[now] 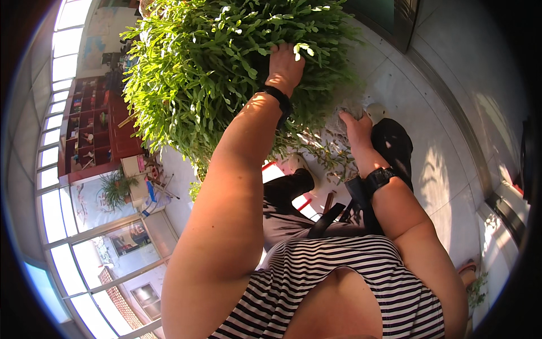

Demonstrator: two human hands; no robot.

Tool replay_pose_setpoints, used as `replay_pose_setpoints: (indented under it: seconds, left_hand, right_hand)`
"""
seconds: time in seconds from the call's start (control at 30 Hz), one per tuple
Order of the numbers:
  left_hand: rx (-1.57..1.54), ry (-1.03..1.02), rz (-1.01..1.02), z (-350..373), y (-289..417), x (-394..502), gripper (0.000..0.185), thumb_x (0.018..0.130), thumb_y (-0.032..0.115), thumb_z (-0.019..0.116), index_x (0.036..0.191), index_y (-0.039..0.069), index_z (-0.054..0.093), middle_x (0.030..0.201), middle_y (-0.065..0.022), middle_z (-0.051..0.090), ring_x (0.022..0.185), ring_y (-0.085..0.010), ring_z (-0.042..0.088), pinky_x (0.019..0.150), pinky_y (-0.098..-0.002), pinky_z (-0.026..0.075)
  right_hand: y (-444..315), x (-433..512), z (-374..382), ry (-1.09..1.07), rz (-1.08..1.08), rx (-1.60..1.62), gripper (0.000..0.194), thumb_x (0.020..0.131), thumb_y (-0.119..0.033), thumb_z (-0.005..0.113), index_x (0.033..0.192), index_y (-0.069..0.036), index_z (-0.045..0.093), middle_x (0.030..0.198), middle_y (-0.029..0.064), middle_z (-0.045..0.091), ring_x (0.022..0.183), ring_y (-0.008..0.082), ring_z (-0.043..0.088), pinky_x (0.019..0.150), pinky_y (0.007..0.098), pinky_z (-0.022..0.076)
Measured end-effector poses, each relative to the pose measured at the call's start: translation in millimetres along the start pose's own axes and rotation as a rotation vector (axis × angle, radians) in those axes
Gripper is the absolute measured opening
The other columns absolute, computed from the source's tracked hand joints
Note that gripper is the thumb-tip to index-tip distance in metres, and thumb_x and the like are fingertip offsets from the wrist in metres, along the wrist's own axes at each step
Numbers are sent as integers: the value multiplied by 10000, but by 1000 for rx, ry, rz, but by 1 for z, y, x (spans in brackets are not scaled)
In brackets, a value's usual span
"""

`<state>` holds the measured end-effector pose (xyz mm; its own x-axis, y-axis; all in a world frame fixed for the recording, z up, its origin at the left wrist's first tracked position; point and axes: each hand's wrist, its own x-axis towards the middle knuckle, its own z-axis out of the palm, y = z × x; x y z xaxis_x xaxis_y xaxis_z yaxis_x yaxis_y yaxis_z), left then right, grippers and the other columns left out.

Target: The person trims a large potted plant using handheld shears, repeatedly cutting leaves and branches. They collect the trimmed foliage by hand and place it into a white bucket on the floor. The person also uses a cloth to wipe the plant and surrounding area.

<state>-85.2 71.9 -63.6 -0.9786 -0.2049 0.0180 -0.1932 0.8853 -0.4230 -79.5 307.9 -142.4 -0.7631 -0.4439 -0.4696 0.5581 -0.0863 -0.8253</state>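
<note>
A large, bushy leaf cactus [211, 80] with flat, segmented green stems fills the top of the view. My left hand [286, 68] reaches into its right part, and its fingertips are partly hidden among the stems. Lower and to the right, my right hand [358, 129] has its thumb and fingers about a grey crumpled thing [335, 116] under the edge of the foliage; I cannot tell its material. Cactus stems [328, 156] trail just below it, between my feet. Whatever the plant grows in is hidden.
My light shoes [376, 111] flank the trailing stems on the tiled floor [423, 127]. A white thing with red edging [274, 170] lies by my knee. A door frame [406, 29] stands at upper right. Red-brown shelves [87, 123] and a folding stand [163, 186] are at left.
</note>
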Motion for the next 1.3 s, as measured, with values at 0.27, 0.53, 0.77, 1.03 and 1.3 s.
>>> replay_pose_setpoints:
  seconds: [0.27, 0.53, 0.77, 1.03, 1.3]
  left_hand:
    - [-93, -87, 86, -16, -53, -21, 123, 729, 60, 556, 832, 86, 617, 896, -66, 572, 924, -279, 547, 737, -389, 493]
    - [-590, -378, 27, -47, -18, -48, 187, 791, 179, 608, 948, 81, 638, 979, -91, 597, 937, -293, 563, 774, -387, 486]
    - [-183, -231, -222, -31, -16, -49, 416, 762, 153, 614, 1164, 109, 515, 1143, -173, 519, 1009, -392, 524, 819, -454, 472]
    - [-194, -403, -241, -41, -36, -74, 364, 702, 55, 572, 1064, 85, 568, 1172, -172, 501, 1011, -382, 524, 797, -431, 492]
    - [-124, -436, -113, -49, -9, -88, 428, 702, 29, 560, 1114, 141, 584, 1095, -175, 497, 1002, -359, 512, 833, -442, 468]
  right_hand:
    - [1, 4, 1, 7, 18, 8, 313, 730, -132, 693, 997, 8, 610, 920, 48, 630, 837, 153, 560, 758, 292, 427]
    - [-4, 0, 0, 14, 48, 4, 344, 729, -132, 695, 1023, 16, 596, 946, 50, 630, 846, 165, 566, 755, 303, 432]
    - [3, 3, 2, 29, 24, 36, 372, 695, -151, 713, 1002, 16, 588, 912, 73, 628, 788, 173, 576, 727, 296, 453]
    - [0, 3, 2, 27, 56, 76, 377, 686, -121, 716, 995, 39, 572, 897, 68, 627, 771, 154, 569, 710, 288, 454]
    - [-2, 1, 1, 28, 30, 123, 333, 678, -117, 713, 950, 32, 593, 872, 63, 627, 745, 155, 566, 695, 287, 451]
